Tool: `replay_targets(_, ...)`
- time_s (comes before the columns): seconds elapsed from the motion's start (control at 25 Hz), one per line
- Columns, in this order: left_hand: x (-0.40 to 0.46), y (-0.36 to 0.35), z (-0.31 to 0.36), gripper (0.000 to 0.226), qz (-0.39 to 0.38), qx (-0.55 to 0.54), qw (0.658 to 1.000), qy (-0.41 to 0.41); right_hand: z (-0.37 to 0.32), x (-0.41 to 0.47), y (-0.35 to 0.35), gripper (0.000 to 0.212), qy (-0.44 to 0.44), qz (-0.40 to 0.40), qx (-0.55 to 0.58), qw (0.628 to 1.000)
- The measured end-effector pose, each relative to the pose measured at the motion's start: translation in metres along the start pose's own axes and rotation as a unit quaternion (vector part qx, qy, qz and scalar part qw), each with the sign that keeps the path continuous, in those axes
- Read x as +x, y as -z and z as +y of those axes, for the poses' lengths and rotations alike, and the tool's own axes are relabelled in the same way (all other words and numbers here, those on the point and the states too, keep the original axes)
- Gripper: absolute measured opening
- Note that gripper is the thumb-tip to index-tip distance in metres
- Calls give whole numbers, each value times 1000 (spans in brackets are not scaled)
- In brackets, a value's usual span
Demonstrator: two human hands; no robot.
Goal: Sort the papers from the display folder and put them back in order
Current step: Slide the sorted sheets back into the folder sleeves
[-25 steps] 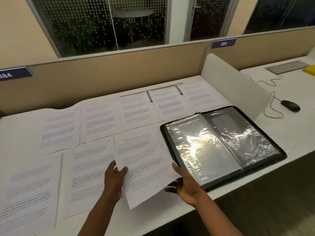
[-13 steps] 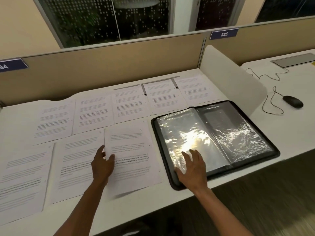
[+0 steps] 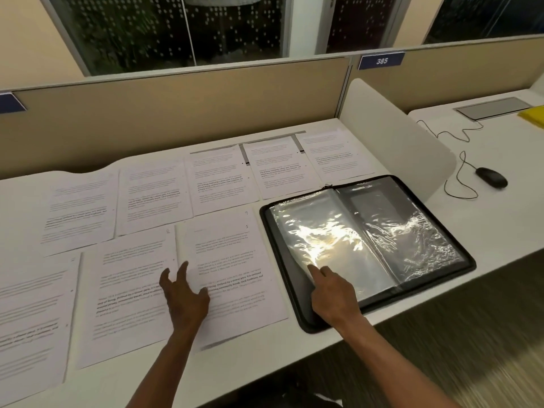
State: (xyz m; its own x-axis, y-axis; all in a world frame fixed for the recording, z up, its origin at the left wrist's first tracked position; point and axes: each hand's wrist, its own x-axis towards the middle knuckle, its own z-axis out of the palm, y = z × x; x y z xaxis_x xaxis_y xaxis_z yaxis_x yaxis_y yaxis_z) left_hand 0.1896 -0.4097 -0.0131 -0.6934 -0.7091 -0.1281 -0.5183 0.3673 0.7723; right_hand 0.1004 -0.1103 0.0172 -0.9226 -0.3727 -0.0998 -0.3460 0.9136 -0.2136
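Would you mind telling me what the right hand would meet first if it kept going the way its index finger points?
The right hand already touches the folder; straight on, it would probably slide further along the glossy left sleeve.

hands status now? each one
Left hand: open, fingers spread over the papers, holding nothing.
Right hand: index finger touching the display folder's sleeve; grip unclear.
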Motion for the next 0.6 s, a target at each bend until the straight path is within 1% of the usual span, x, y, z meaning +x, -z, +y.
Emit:
replay_targets(0.08,0,0,-3,75,-6,-20,1000,8,7,6,11,55,-16,33,65,997)
replay_targets(0.16,-3,1,-7,72,-10,-37,999,2,23,9,27,49,-50,102,166,979)
replay_targets(0.24,-4,3,-7,70,-6,-40,999,-16,44,11,54,42,-96,157,251,950)
replay_targets(0.36,-3,6,-1,66,13,-44,999,-23,89,15,89,35,-187,210,358,891)
replay_targets(0.44,-5,9,7,61,18,-68,998,-3,127,16,102,36,-235,224,406,855)
replay_targets(0.52,-8,11,19,57,20,-103,994,0,160,17,108,39,-279,219,453,818)
replay_targets(0.6,-13,12,34,54,31,-125,992,-4,189,19,110,35,-327,211,464,796)
